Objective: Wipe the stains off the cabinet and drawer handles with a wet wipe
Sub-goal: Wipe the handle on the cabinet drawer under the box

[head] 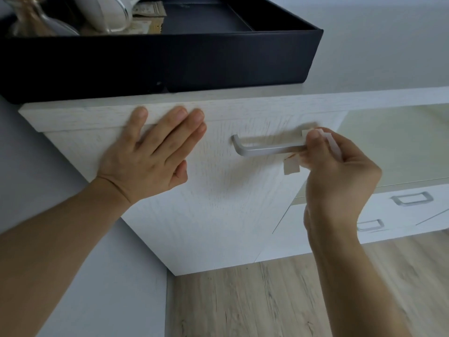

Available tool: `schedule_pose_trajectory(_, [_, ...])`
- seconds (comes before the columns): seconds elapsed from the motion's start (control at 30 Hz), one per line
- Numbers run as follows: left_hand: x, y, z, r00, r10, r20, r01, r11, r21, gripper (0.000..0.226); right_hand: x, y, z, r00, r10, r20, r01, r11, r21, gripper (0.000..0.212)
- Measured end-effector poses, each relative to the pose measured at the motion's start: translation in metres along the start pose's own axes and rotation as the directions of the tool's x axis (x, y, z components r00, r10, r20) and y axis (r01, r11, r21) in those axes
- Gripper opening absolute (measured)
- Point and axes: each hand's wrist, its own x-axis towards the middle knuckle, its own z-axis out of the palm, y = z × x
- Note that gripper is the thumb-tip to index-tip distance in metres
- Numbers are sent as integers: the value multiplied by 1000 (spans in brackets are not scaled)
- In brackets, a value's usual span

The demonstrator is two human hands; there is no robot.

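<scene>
White wet wipe (291, 166) pinched by right hand (340, 171) against handle (267, 148).

Two hands (150, 152) (340, 171), three handles (267, 148) (411, 198) (370, 224), one wet wipe (291, 166), one black tray (158, 62)

1. A pale wood-grain cabinet (218, 203) stands on a light plank floor (243, 300), its left side against a grey wall.
2. On the cabinet top sits a dark box (158, 62) (open, its front edge reaching the cabinet's front lip).
3. To the right runs a lower unit (398, 147) with a pale greenish top, standing on the same floor.
4. The left hand (155, 152) lies flat against the cabinet's upper front edge, fingers straight.
</scene>
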Motion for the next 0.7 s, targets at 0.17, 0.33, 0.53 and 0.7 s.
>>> schedule_pose_trajectory(0.17, [0, 1, -1, 1000, 5, -1, -5, 1000, 4, 72, -5, 2, 3, 995, 66, -73, -59, 994, 95, 13])
schedule_pose_trajectory(0.33, [0, 1, -1, 1000, 10, 7, -10, 1000, 10, 73, -29, 3, 8, 996, 4, -84, 0, 999, 47, 5])
schedule_pose_trajectory(0.53, [-1, 2, -3, 1000, -5, 19, 6, 1000, -7, 73, -68, 6, 38, 990, -88, -109, 96, 993, 71, 8])
schedule_pose_trajectory(0.7, [-1, 2, -4, 999, 4, 32, -4, 1000, 2, 74, -68, 8, 35, 982, -189, -12, 189, 981, 35, 15])
